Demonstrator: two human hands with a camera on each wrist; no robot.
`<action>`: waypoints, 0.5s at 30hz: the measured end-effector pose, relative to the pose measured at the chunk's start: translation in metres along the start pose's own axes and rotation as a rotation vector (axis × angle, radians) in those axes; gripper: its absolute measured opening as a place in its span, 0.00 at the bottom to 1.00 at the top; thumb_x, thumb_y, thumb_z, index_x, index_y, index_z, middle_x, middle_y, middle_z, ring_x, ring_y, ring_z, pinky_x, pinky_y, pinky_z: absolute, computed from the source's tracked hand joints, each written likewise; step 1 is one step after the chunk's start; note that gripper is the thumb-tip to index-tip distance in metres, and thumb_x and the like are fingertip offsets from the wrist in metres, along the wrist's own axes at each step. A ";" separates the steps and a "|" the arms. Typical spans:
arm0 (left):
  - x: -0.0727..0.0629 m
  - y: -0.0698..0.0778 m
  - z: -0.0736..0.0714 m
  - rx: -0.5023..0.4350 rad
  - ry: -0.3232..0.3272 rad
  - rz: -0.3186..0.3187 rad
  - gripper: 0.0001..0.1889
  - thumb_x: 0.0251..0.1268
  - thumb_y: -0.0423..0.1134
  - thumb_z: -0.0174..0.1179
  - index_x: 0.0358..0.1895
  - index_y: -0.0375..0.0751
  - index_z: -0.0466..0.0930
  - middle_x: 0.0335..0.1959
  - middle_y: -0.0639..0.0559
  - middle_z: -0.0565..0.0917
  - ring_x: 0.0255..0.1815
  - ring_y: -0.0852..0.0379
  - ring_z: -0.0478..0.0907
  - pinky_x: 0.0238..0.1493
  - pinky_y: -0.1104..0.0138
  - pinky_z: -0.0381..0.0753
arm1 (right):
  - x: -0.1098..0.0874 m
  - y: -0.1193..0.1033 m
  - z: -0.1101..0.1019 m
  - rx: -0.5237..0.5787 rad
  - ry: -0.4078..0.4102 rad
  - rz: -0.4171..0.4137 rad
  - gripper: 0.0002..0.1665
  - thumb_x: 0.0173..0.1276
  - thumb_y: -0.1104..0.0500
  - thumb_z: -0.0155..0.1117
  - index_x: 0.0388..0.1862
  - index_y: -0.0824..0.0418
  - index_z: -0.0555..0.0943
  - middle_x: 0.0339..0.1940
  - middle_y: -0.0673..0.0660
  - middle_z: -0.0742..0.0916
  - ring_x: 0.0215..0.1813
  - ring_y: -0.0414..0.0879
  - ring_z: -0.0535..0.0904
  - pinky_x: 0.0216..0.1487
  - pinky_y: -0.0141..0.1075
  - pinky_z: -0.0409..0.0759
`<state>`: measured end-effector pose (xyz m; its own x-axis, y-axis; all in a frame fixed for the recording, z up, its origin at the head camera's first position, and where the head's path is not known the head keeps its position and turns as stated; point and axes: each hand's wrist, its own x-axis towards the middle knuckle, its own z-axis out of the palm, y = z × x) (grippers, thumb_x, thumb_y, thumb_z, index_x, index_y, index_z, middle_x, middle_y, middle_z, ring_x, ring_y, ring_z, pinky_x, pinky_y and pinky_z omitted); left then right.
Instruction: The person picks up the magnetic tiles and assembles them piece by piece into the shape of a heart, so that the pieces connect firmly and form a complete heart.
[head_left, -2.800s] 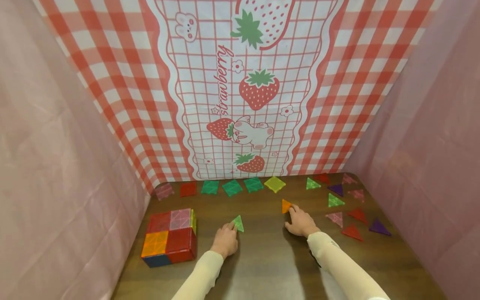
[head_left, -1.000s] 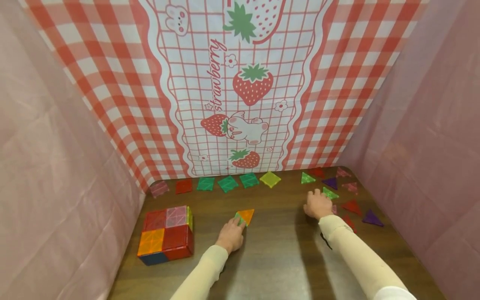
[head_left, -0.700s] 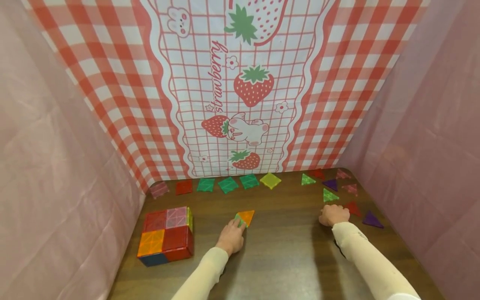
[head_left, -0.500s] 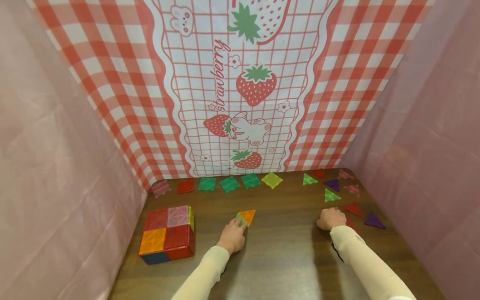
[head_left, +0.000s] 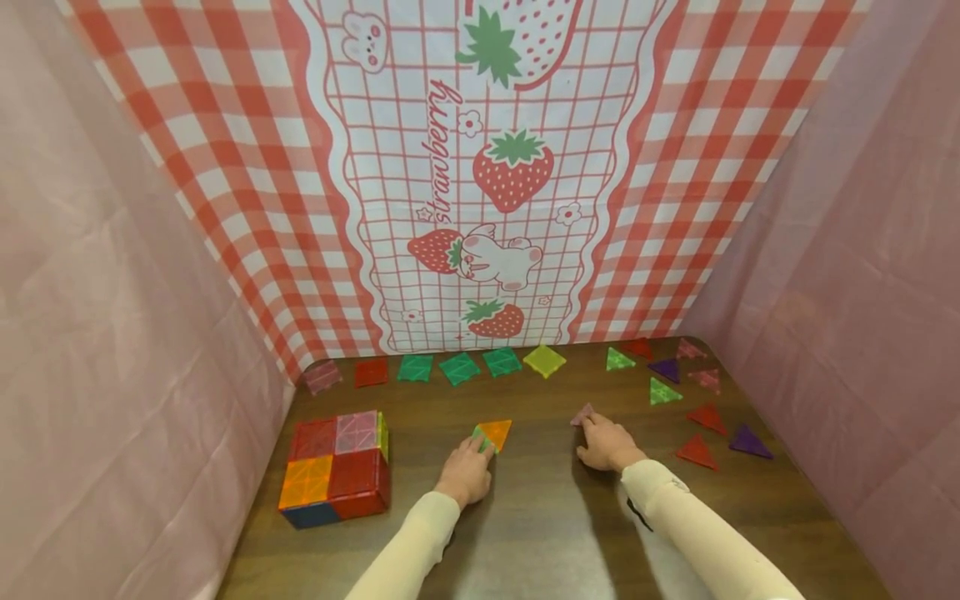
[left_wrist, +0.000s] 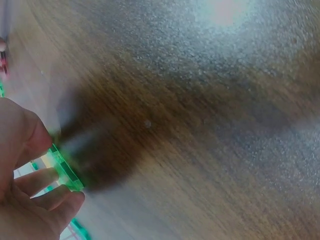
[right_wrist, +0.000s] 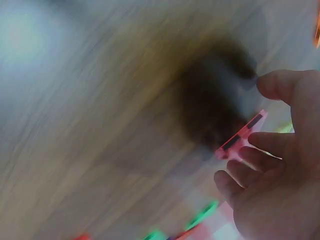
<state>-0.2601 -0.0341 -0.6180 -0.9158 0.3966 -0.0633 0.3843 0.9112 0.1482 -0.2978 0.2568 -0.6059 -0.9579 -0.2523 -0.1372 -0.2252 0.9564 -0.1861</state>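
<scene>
My left hand holds a translucent green triangle magnetic tile, thumb at one edge and fingers at its far side in the left wrist view. An orange triangle tile lies against the green one, just beyond the fingertips. My right hand has its fingertips on a pink triangle tile, low over the wooden table. In the right wrist view that pink tile is not shown by the left camera beyond a red speck; the right thumb stands apart from the tile's edge.
A block of magnetic tiles in red, orange, pink and blue stands at the left. Square tiles, such as the yellow one, line the back edge. Several loose triangles, among them a purple one, lie at the right. Cloth hangs on three sides.
The orange triangle has come from my right hand to the green tile. My right hand went to the right-hand triangles, then came back left with the pink one. The left hand stays with the green tile.
</scene>
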 end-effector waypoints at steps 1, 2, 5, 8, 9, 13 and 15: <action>0.000 0.000 0.000 -0.001 -0.002 -0.003 0.26 0.67 0.38 0.60 0.69 0.43 0.75 0.75 0.43 0.70 0.74 0.43 0.68 0.70 0.51 0.73 | 0.002 -0.007 0.002 0.002 0.012 -0.023 0.38 0.63 0.54 0.69 0.67 0.73 0.73 0.68 0.73 0.75 0.67 0.69 0.74 0.63 0.64 0.73; 0.000 0.000 0.000 -0.002 -0.003 -0.006 0.26 0.67 0.38 0.60 0.69 0.43 0.75 0.75 0.43 0.70 0.74 0.43 0.68 0.70 0.51 0.73 | 0.003 -0.013 0.004 0.008 0.018 -0.044 0.38 0.63 0.54 0.70 0.68 0.73 0.72 0.69 0.73 0.75 0.68 0.69 0.73 0.63 0.64 0.73; 0.000 0.000 -0.001 0.001 -0.002 -0.009 0.27 0.67 0.39 0.60 0.70 0.43 0.75 0.75 0.43 0.70 0.74 0.43 0.68 0.69 0.51 0.73 | 0.007 -0.032 0.009 0.023 0.001 -0.089 0.40 0.65 0.53 0.69 0.70 0.73 0.71 0.71 0.72 0.73 0.70 0.69 0.72 0.65 0.64 0.72; 0.000 0.001 -0.001 0.009 0.003 -0.010 0.27 0.67 0.39 0.61 0.70 0.44 0.75 0.74 0.43 0.71 0.74 0.43 0.69 0.69 0.52 0.74 | 0.010 -0.048 0.013 0.046 -0.031 -0.123 0.40 0.66 0.53 0.68 0.71 0.73 0.70 0.73 0.71 0.72 0.71 0.68 0.70 0.67 0.64 0.70; 0.000 0.001 -0.001 0.011 0.003 -0.011 0.27 0.67 0.40 0.61 0.70 0.44 0.75 0.74 0.43 0.71 0.74 0.44 0.69 0.69 0.52 0.74 | 0.010 -0.053 0.014 0.045 -0.037 -0.135 0.40 0.66 0.53 0.69 0.71 0.72 0.70 0.73 0.71 0.72 0.71 0.68 0.71 0.67 0.63 0.71; 0.000 0.001 0.000 0.006 0.003 -0.018 0.27 0.66 0.40 0.61 0.69 0.44 0.76 0.74 0.43 0.71 0.74 0.44 0.69 0.69 0.51 0.74 | 0.011 -0.073 0.017 0.041 -0.056 -0.165 0.39 0.67 0.52 0.68 0.72 0.70 0.70 0.73 0.68 0.73 0.72 0.65 0.71 0.69 0.62 0.70; 0.001 0.000 0.001 0.007 0.002 -0.020 0.27 0.66 0.40 0.61 0.69 0.44 0.76 0.74 0.43 0.71 0.74 0.44 0.68 0.69 0.51 0.74 | 0.011 -0.082 0.019 0.050 -0.060 -0.186 0.39 0.68 0.51 0.67 0.72 0.69 0.71 0.74 0.67 0.73 0.72 0.65 0.71 0.69 0.61 0.70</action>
<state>-0.2609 -0.0333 -0.6191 -0.9236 0.3779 -0.0643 0.3666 0.9197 0.1404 -0.2861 0.1732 -0.6105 -0.8878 -0.4341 -0.1528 -0.3871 0.8840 -0.2619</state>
